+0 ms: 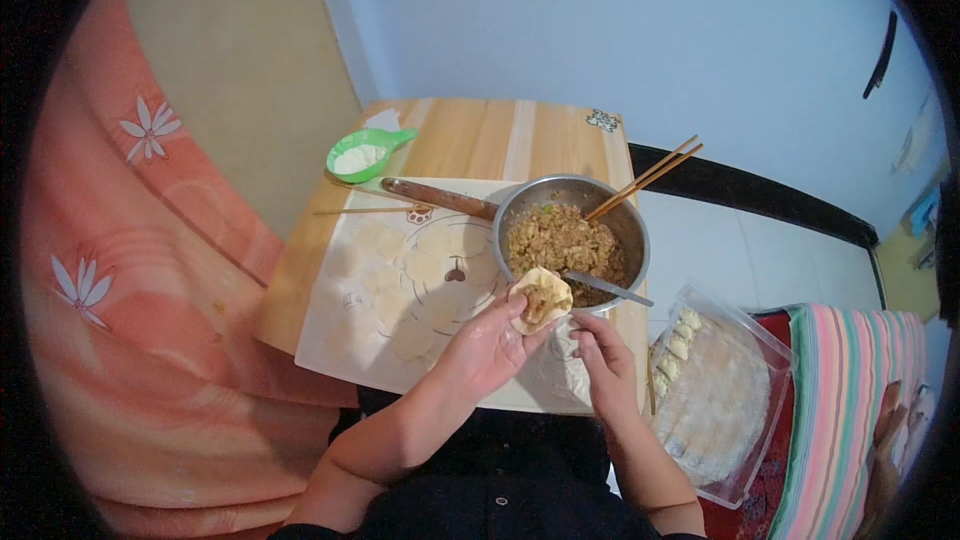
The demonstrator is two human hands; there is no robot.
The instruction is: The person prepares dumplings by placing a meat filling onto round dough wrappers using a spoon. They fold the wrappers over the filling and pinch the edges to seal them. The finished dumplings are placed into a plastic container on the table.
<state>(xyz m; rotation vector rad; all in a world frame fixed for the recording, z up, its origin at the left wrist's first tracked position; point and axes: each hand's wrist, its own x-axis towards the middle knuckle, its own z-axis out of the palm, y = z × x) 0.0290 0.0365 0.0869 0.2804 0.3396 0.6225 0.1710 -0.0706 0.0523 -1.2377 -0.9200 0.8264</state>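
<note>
We hold an open dough wrapper (pixel 556 285) in our left hand (pixel 485 345), pinched at its lower left edge between thumb and fingers, just in front of the metal bowl (pixel 642 225). A dab of filling (pixel 539 304) sits inside it. Our right hand (pixel 606 355) is just beside, thumb and fingers bent toward the wrapper; we cannot tell whether the fingertips touch it or grip anything.

The likeliest trouble, we judge, is in the dough: pressing too hard could push the filling up to the rim, and a greasy edge would not seal. Stretching it thin over a generous dab could tear it, and too loose a pinch could let it tip and spill.

The bowl worries us too. It stands at the right edge of the desk (pixel 490 130), so a knock from our right forearm could shift it. The metal utensil (pixel 622 292) pokes out over its near rim, close to our right hand, where a sleeve or knuckle could flick it down. The chopsticks (pixel 655 175) lean out over the far side and could catch likewise.

On the white mat (pixel 335 345), some flat wrappers (pixel 370 240) appear to overlap; they could stick together if left damp or short of flour.
</note>
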